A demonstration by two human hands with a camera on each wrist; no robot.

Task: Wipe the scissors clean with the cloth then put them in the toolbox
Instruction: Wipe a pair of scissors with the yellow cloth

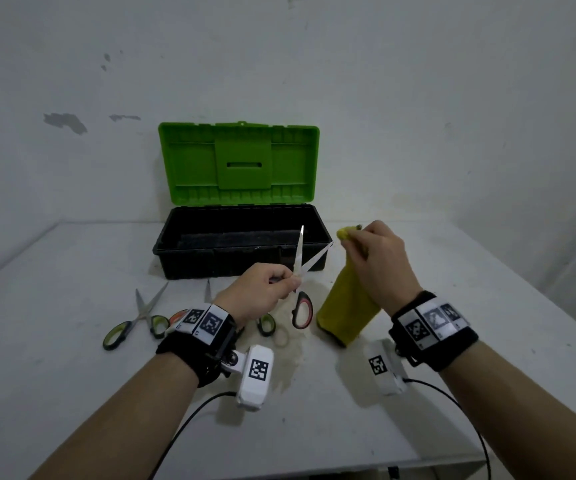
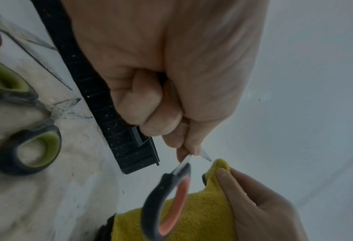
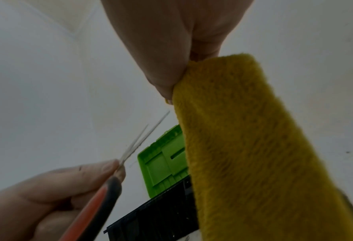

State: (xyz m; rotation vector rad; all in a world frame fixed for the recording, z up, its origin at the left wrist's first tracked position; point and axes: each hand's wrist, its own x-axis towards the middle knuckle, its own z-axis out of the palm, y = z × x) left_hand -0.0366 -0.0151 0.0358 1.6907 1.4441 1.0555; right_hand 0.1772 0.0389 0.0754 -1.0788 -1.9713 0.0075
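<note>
- Left hand point(image 1: 258, 292), fingers curled, pinches the orange-handled scissors point(image 1: 301, 271) at the pivot, blades spread upward before the open toolbox point(image 1: 238, 242).
- Right hand point(image 1: 376, 261) grips the hanging yellow cloth point(image 1: 345, 306) beside them.

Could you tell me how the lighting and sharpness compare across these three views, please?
Head view: dim, even light, soft shadows on the table, edges bent by the wide lens. Left wrist view: dark, the held scissors and the green-handled pair smeared. Right wrist view: dark, the blades faint, the cloth soft.
</note>
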